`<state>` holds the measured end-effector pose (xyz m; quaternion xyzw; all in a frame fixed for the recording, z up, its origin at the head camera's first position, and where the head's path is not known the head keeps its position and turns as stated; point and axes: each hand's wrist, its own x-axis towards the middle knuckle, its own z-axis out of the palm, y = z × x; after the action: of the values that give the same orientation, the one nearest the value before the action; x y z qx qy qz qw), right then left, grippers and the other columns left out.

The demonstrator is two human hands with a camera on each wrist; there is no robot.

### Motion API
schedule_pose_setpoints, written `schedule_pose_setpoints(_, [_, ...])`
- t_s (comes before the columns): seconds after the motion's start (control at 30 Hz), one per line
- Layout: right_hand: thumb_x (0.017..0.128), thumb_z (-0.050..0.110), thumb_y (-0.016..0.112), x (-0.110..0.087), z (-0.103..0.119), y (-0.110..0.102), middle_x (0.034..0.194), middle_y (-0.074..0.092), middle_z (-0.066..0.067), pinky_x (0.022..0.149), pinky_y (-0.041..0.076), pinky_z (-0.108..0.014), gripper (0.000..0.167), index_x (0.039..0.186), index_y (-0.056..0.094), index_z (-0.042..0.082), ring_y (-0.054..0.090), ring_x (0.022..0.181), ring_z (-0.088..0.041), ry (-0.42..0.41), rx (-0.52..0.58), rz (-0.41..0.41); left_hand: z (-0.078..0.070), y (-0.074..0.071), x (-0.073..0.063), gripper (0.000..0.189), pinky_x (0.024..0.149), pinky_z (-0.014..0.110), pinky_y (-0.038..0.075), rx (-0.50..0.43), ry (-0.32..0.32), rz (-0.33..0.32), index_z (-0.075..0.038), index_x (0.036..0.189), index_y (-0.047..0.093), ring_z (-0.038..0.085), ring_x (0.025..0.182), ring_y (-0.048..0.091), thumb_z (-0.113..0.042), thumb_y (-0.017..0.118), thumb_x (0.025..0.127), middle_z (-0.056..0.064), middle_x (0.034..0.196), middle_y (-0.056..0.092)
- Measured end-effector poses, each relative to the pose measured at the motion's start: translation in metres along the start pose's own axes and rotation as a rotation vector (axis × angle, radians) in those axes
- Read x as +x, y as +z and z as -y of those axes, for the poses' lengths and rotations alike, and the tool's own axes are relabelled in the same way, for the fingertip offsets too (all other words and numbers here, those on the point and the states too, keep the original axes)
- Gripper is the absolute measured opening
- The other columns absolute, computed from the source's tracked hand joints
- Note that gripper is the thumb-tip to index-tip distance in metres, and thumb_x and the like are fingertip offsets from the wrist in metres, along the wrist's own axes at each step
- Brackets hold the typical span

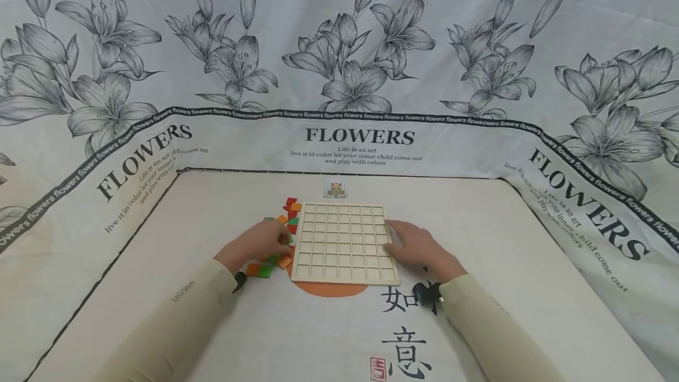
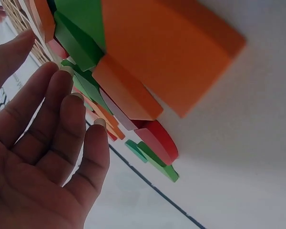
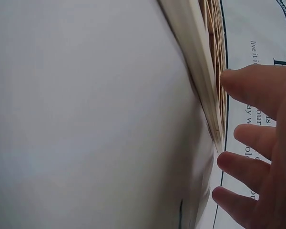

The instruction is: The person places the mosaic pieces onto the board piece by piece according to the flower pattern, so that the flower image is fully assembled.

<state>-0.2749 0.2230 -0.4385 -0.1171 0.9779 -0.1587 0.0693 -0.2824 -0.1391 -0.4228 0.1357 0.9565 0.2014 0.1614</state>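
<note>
A square wooden grid board (image 1: 339, 243) lies on the table in the head view. Along its left side are scattered flat orange, green and red pieces. My left hand (image 1: 269, 237) is over these pieces beside the board's left edge. In the left wrist view its fingers (image 2: 96, 148) are loosely bent, with no piece visible between them. Close by them lie a large orange piece (image 2: 167, 52), a green piece (image 2: 78, 40) and a red piece (image 2: 158, 142). My right hand (image 1: 416, 245) is at the board's right edge, thumb and fingers spread, the thumb overlapping the rim.
A small picture card (image 1: 335, 189) lies behind the board. An orange printed shape (image 1: 329, 289) shows under the board's front edge, with large black characters (image 1: 405, 352) on the cloth in front. Flower-printed fabric (image 1: 355, 75) walls the table's back and sides.
</note>
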Motion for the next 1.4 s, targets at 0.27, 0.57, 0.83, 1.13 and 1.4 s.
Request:
schedule_pose_setpoints(0.27, [0.093,0.039,0.054,-0.002,0.003,0.001,0.152,0.040,-0.015,0.114,0.025,-0.057,0.066,0.149,0.035,0.010,0.035,0.141,-0.038,-0.007,-0.021,0.004,-0.003,0.000,-0.004,0.024,0.060,0.026,0.046,0.036,0.030,0.013,-0.014,0.095,0.070,0.015,0.072,0.056,-0.036,0.074,0.084,0.000,0.082,0.061])
schedule_pose_setpoints(0.57, [0.094,0.036,0.051,-0.004,0.005,-0.001,0.154,0.036,-0.017,0.114,0.023,-0.060,0.065,0.149,0.034,0.008,0.031,0.142,-0.039,-0.008,-0.040,0.031,-0.007,0.002,-0.003,0.019,0.061,0.026,0.045,0.067,-0.010,0.010,-0.015,0.091,0.070,0.015,0.073,0.055,-0.033,0.074,0.085,0.000,0.079,0.061])
schedule_pose_setpoints(0.83, [0.093,0.031,0.051,-0.006,0.009,-0.007,0.156,0.030,-0.019,0.114,0.024,-0.058,0.065,0.151,0.032,0.007,0.027,0.144,-0.041,0.000,-0.032,0.084,-0.008,0.006,0.000,0.019,0.058,0.026,0.042,0.096,-0.063,-0.003,-0.015,0.080,0.066,0.016,0.071,0.055,-0.032,0.074,0.085,0.002,0.074,0.060])
schedule_pose_setpoints(1.13, [0.087,0.024,0.053,-0.009,0.007,-0.010,0.158,0.027,-0.016,0.115,0.025,-0.055,0.070,0.151,0.030,0.008,0.025,0.145,-0.040,-0.001,0.003,0.120,-0.011,0.006,-0.003,0.020,0.061,0.026,0.044,0.052,-0.058,-0.007,-0.014,0.089,0.063,0.016,0.075,0.054,-0.029,0.075,0.084,0.002,0.080,0.059])
schedule_pose_setpoints(1.4, [0.087,0.025,0.053,-0.010,0.008,-0.013,0.159,0.026,-0.015,0.116,0.023,-0.055,0.070,0.151,0.030,0.009,0.022,0.146,-0.040,-0.005,0.016,0.146,-0.006,0.002,-0.002,0.009,0.066,0.027,0.048,-0.063,0.014,-0.003,-0.015,0.097,0.066,0.017,0.081,0.055,-0.018,0.068,0.089,0.000,0.092,0.062])
